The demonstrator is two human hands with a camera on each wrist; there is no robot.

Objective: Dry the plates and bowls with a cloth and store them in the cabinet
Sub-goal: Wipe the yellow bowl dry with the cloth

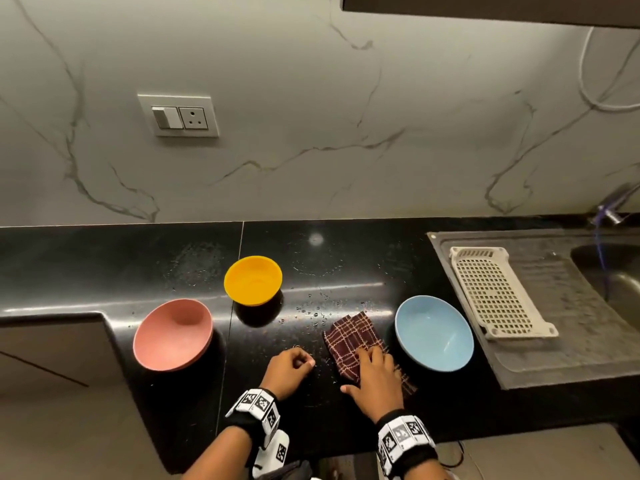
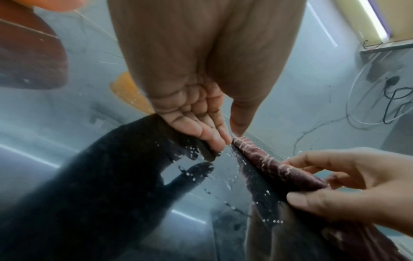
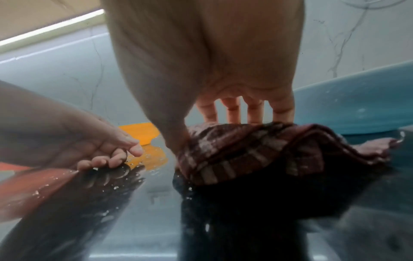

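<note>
Three bowls stand upright on the wet black counter (image 1: pixel 346 251): a pink bowl (image 1: pixel 173 336) at the left, a yellow bowl (image 1: pixel 252 280) behind it, and a blue bowl (image 1: pixel 434 332) at the right. Between the yellow and blue bowls lies a maroon checked cloth (image 1: pixel 353 337). My right hand (image 1: pixel 372 370) grips its near end, with the fingers on top and the thumb at the edge, and the fabric (image 3: pixel 245 153) bunches under them. Just left of the cloth, my left hand (image 1: pixel 304 362) rests on the counter with its fingers curled and holds nothing.
An empty white perforated rack (image 1: pixel 498 292) lies on the steel drainboard (image 1: pixel 571 348) at the right, with the sink basin and tap beyond it. Water drops dot the counter around the cloth. The counter's front edge steps back at the left, near the pink bowl.
</note>
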